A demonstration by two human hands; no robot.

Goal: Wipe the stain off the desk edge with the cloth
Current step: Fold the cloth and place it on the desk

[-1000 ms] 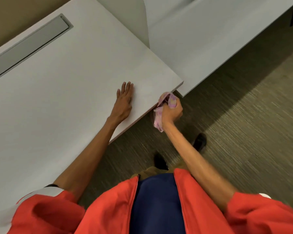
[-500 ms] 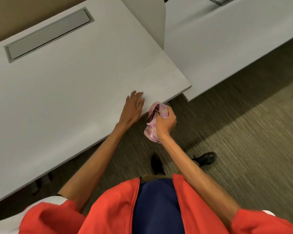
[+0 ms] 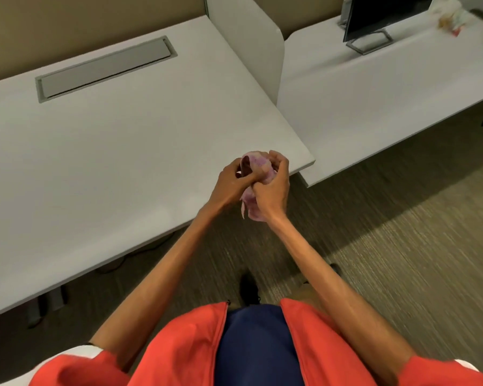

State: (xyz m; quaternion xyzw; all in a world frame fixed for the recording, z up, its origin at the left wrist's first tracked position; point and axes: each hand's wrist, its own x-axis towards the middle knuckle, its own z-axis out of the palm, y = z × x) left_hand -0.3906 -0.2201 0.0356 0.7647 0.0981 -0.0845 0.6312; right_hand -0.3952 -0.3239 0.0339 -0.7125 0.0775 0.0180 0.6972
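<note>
With both hands bunching the crumpled pink cloth (image 3: 258,169) above the pale grey surface (image 3: 123,151) corner: left hand (image 3: 230,181) and right hand (image 3: 271,190) grip curled round it. Could drop mid-refold; could miss the unseen edge stain.

Both hands (image 3: 251,185) hold the cloth (image 3: 258,167) above the desk (image 3: 123,151) edge (near its right corner).
</note>
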